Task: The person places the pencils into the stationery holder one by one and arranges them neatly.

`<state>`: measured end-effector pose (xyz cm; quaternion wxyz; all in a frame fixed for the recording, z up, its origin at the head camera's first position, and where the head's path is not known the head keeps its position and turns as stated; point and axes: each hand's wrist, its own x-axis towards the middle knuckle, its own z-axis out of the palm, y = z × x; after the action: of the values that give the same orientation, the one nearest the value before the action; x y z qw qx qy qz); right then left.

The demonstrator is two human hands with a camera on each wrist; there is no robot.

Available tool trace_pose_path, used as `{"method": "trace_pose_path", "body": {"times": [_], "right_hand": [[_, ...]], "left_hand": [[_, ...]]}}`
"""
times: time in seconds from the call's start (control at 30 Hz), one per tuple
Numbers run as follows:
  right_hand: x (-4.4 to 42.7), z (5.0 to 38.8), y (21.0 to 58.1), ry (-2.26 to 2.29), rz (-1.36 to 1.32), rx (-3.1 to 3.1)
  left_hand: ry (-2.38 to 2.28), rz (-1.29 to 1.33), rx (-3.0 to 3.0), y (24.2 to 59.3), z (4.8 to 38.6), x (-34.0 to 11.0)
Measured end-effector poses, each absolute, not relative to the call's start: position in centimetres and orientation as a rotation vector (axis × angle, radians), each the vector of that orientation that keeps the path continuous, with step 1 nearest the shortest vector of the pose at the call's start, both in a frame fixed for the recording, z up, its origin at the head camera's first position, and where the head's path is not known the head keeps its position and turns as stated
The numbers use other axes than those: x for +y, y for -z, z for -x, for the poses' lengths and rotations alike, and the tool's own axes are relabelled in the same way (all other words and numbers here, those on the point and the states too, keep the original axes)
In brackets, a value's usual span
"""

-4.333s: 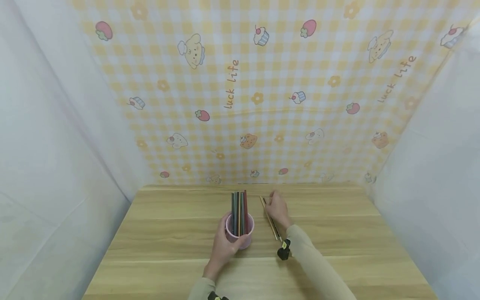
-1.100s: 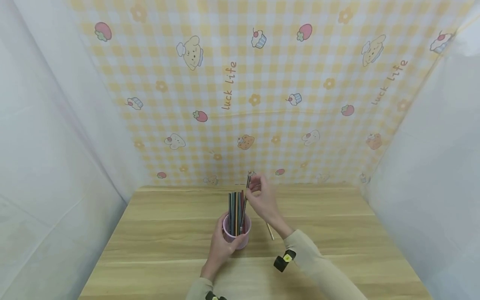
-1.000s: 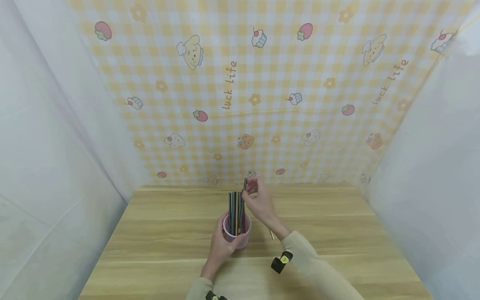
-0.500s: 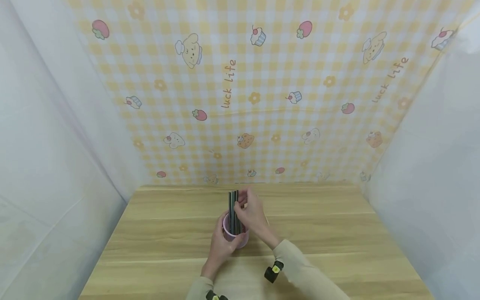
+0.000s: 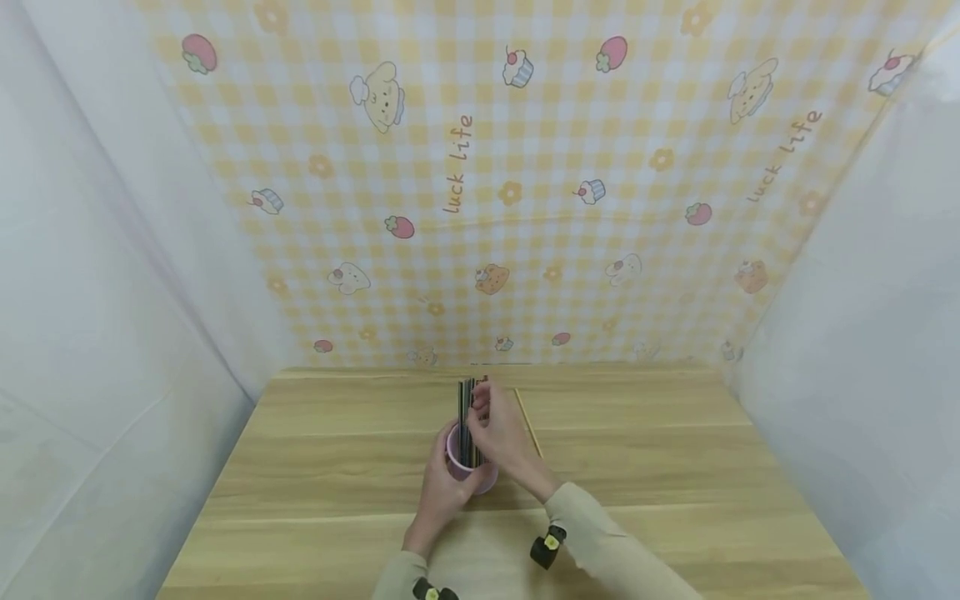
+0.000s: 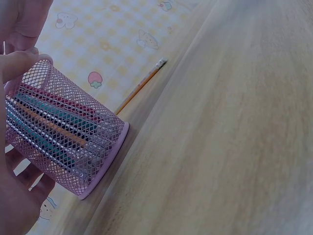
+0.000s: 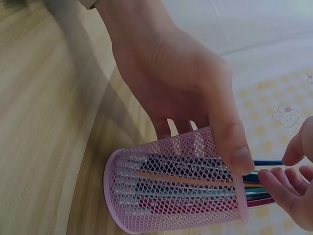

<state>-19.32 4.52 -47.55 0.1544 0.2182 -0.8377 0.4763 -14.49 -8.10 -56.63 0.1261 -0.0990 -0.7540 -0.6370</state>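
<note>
A pink mesh pencil cup stands upright on the table, holding several pencils in dark, teal, red and orange. My left hand grips the cup's side, with the thumb over the rim in the right wrist view. My right hand is over the pencils' upper ends. Its fingers are loosely bent, with a gap between thumb and fingers, and the thumb touches a blue pencil. To the right of the cup lies one yellow pencil; its near end is hidden by the right hand in the head view.
The wooden table reaches back to a yellow checked cloth. White sheets hang at the left and the right. Black wrist cameras are strapped on both forearms.
A dark pencil that lay beside the yellow one was picked up by my right hand and lowered into the cup. The right hand has moved left and down. The left hand keeps its hold.
</note>
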Motion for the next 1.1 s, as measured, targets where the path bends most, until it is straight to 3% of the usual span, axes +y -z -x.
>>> {"method": "trace_pose_path", "body": {"times": [0.63,1.1], "right_hand": [[8.0,22.4,47.4,-1.456,-0.439,-2.353],[10.5,24.8,51.0,-1.421,-0.218,-2.431]], "left_hand": [[1.861,0.228,-2.214,56.7,14.5,-8.0],[1.834,0.283,-2.164,56.7,14.4,-8.0]]}}
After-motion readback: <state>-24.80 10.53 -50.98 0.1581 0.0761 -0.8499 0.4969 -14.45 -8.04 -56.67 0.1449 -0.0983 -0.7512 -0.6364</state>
